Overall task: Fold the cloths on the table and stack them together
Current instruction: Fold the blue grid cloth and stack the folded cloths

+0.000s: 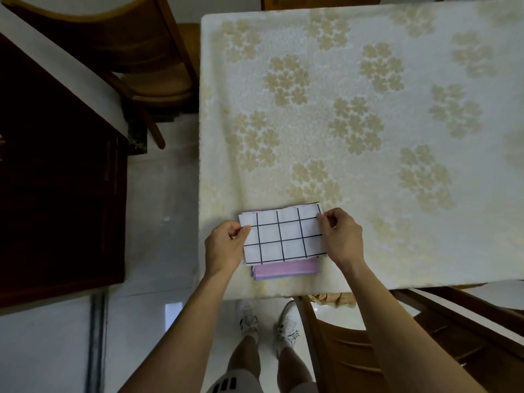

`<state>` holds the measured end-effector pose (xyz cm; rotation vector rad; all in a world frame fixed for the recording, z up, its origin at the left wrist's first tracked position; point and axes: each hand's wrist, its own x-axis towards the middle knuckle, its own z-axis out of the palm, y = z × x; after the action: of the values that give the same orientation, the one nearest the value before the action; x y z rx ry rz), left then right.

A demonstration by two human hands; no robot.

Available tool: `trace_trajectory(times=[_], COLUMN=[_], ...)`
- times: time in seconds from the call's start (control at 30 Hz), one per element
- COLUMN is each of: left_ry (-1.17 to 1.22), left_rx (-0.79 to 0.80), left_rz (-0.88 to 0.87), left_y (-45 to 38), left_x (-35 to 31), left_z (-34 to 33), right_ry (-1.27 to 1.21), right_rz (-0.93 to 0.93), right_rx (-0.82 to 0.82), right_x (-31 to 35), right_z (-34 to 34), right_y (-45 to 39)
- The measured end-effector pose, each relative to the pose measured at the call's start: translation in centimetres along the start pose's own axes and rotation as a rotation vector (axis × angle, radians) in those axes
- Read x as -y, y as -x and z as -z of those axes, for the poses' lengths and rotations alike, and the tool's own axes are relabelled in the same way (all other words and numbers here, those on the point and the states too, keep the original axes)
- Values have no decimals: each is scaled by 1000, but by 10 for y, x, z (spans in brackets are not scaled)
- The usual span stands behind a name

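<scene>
Stacking step: left hand (226, 245) and right hand (338, 236) pinching folded white black-grid cloth (283, 236) over folded pink cloth (286, 270) on bench (368, 137); next, probably align, release.

No writing to read anywhere in this view; no label, brand, number or sign shows on any surface; the checked cloth (283, 236) carries only a plain dark grid, no letters; the pink cloth (286, 270) beneath it is bare of print; the bench (368, 109) cover bears a flower pattern and nothing legible; the shoes (268, 321) on the floor show dark marks too small and blurred to make out as any brand.
</scene>
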<state>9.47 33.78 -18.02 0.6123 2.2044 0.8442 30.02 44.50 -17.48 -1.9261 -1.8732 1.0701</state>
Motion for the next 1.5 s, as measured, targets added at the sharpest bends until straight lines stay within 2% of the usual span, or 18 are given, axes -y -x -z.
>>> trace_trajectory(times=[0.4, 0.83, 0.9, 0.97, 1.13, 1.23, 1.37, 1.5], left_ry=[-96, -78, -113, -201, -571, -685, -709, -741], left_rx=[-85, -167, -183, -170, -136, -117, -122, -170], left_rz=[8, -69, -166, -312, -682, -815, -934, -1000], left_y=[-3, -6, 0, 10, 37, 48, 51, 43], left_x=[5, 12, 13, 14, 17, 20, 30, 37], left_z=[-10, -7, 1, 10, 15, 11, 9, 3], right_ry=[42, 12, 50, 138, 381, 493, 623, 690], right_rz=[-51, 20, 122, 308, 705, 884, 977, 1072], right_rx=[45, -23, -59, -85, -119, -72, 21, -15], right_x=[-11, -18, -21, -24, -31, -34, -46, -60], right_z=[-14, -7, 1, 9, 18, 20, 15, 5], right_y=[-8, -9, -6, -1, 19, 33, 42, 44])
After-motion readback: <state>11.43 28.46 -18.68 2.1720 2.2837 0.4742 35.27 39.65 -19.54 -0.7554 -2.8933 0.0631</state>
